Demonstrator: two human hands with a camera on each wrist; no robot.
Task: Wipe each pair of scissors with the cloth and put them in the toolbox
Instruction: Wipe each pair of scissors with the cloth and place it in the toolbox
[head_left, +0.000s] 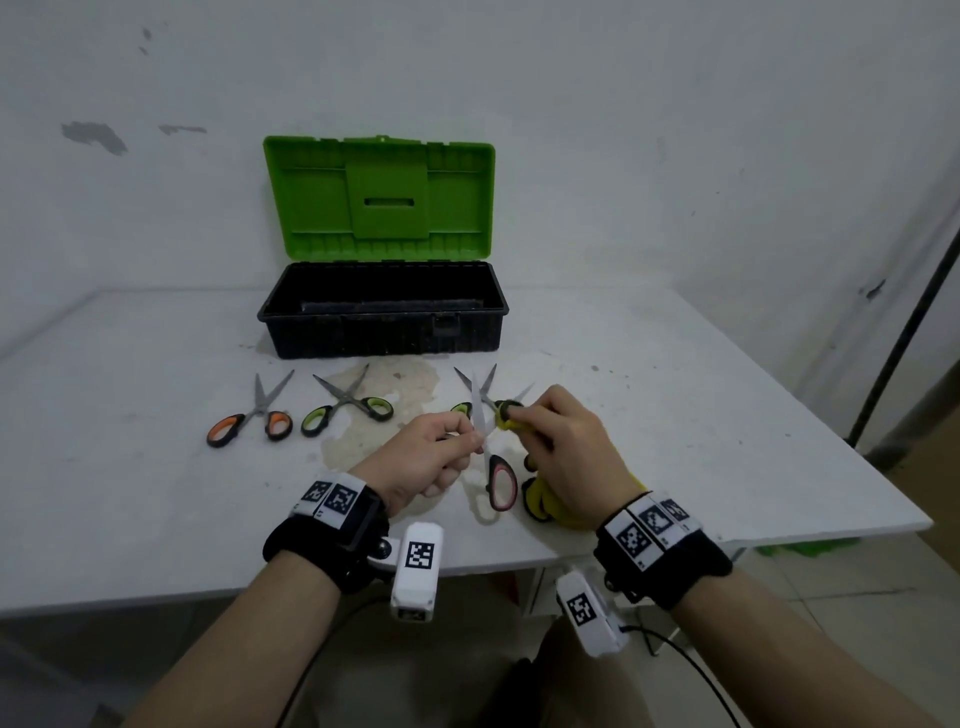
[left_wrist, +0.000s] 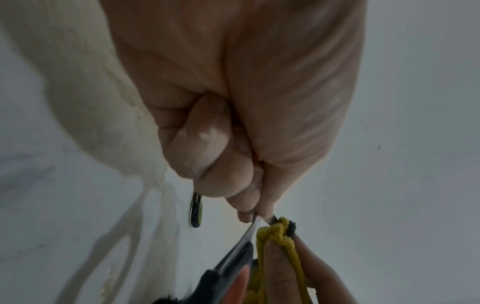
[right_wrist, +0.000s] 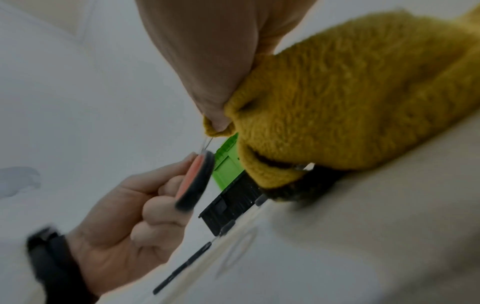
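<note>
Red-handled scissors (head_left: 500, 480) hang handle-down over the table's front. My left hand (head_left: 470, 441) pinches them at the blades (left_wrist: 246, 236), as the left wrist view shows. My right hand (head_left: 511, 415) pinches a yellow cloth (head_left: 545, 501) around the upper blade; the right wrist view shows the thumb pressing the cloth (right_wrist: 350, 102) onto the metal. The toolbox (head_left: 382, 332), black with its green lid (head_left: 379, 197) raised, stands open behind. Orange-handled scissors (head_left: 249, 426) and green-handled scissors (head_left: 348, 410) lie on the table at left. Another green-handled pair (head_left: 461, 408) lies partly hidden behind my hands.
The white table (head_left: 675, 415) carries a dried stain (head_left: 410, 384) in front of the toolbox. Its right edge and near corner lie close to my right wrist. A dark pole (head_left: 904, 332) leans at the far right. The wall rises directly behind the toolbox.
</note>
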